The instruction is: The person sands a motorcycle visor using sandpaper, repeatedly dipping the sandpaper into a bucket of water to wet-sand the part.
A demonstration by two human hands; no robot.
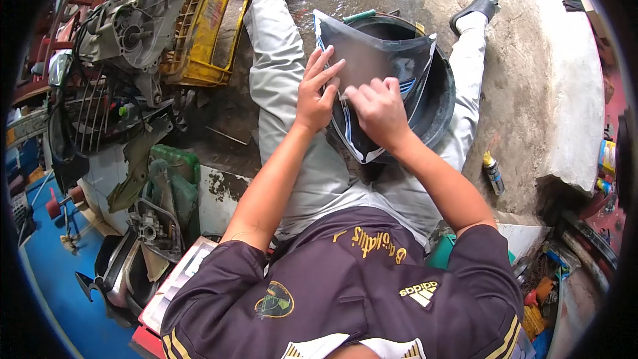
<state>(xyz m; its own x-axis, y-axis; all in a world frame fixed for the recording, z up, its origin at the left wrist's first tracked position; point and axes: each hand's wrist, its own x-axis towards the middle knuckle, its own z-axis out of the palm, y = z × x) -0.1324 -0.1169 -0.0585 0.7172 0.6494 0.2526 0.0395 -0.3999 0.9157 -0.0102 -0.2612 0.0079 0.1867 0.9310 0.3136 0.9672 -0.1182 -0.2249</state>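
Note:
A glossy black panel with white edges and blue stripes (405, 66) rests over a round black basin (442, 103) between my legs. My left hand (317, 93) lies against the panel's left edge with its fingers spread. On the panel's face, my right hand (380, 110) has its fingers curled in; whatever they may hold is too small to make out. A teal stick-like object (359, 16) lies at the basin's far rim. To the right on the floor stands a small can with a yellow top (493, 174).
A yellow crate (206, 26) and a metal engine casing (136, 33) are at the upper left. Below them sit a green case (176, 159) and a carburettor-like part (151, 229). A pale concrete ledge (575, 93) runs along the right; assorted parts lie at the lower right.

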